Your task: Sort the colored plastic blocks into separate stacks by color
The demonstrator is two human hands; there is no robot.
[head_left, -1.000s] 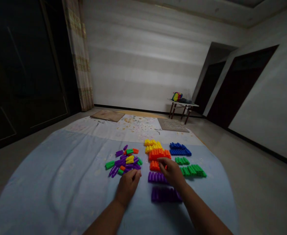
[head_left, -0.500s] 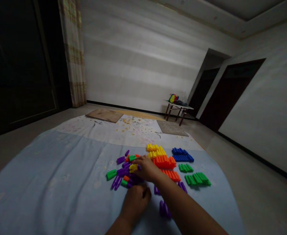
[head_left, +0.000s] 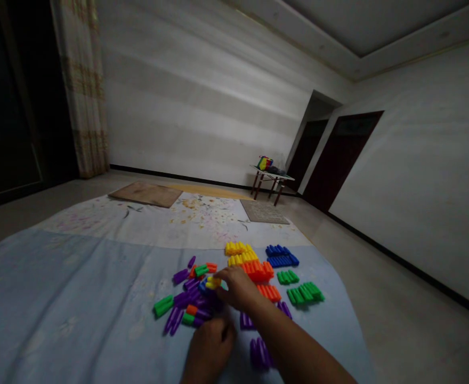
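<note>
Your right hand (head_left: pixel 234 288) touches the yellow piece (head_left: pixel 212 282); its grip, and your left hand's (head_left: pixel 210 344), I cannot tell.

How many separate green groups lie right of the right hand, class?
2: the smaller green group, just nearer than the blue pieces, and the larger green group, nearer still. The right forearm could hide more.
</note>
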